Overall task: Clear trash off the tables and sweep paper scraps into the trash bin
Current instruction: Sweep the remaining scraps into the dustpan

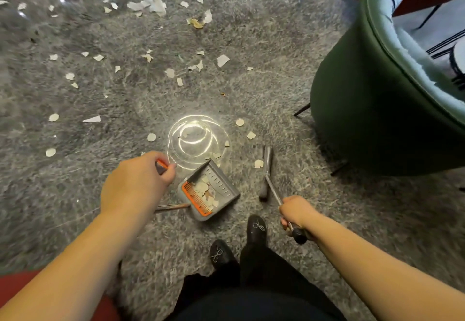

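Head view — left hand (137, 182) clenched round the dustpan handle's orange-grey grip; right hand (297, 211) clenched round the broom (266, 172) shaft near its black end. Dustpan (210, 190) sits on the grey floor just ahead of the shoes, several scraps (207, 191) already in it, mouth facing the bright ring of reflected light. Broom head lies just right of the pan, apart from it.

Risks, as I judge them:
- Pan lip looks slightly raised on one side — scraps could slide under rather than in.
- A brisk stroke may flick the light pieces near the pan past its mouth.
- Tilting the long handle could spill the load.
- Many scraps lie well apart up the floor; some near the green chair (364, 109) legs may get missed.
- No bin in view.
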Tool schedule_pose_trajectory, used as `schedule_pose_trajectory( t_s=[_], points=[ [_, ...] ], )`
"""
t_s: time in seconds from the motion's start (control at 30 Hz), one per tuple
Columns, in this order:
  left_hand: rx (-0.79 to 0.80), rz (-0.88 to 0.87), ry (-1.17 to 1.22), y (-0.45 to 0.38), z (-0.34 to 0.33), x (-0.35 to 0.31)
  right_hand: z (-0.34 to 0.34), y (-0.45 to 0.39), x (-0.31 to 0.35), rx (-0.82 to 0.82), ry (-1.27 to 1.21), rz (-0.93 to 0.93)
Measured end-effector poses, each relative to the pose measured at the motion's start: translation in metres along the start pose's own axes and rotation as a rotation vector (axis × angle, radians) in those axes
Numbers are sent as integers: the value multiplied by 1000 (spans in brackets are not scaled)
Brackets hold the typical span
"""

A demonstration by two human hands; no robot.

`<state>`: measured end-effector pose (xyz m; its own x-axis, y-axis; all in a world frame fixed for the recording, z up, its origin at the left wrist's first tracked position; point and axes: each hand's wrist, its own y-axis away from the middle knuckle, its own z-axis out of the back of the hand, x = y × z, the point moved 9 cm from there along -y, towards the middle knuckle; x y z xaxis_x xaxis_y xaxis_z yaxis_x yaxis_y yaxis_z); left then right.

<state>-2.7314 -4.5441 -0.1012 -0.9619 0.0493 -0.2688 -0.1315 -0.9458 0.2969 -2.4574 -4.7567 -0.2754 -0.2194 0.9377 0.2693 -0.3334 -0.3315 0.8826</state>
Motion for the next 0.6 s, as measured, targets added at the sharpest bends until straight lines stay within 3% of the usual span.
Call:
schedule_pose_trajectory(
  t_s=[0.27, 0.47, 0.6],
  points=[
    [-53, 81, -16, -31, 25, 16, 4, -39, 101, 105, 34, 109],
    [-113, 218, 38, -58, 44, 34, 20, -75, 197, 167, -163, 36],
    [-169, 285, 57, -71, 59, 43, 27, -90, 256, 228, -165, 91]
  ],
)
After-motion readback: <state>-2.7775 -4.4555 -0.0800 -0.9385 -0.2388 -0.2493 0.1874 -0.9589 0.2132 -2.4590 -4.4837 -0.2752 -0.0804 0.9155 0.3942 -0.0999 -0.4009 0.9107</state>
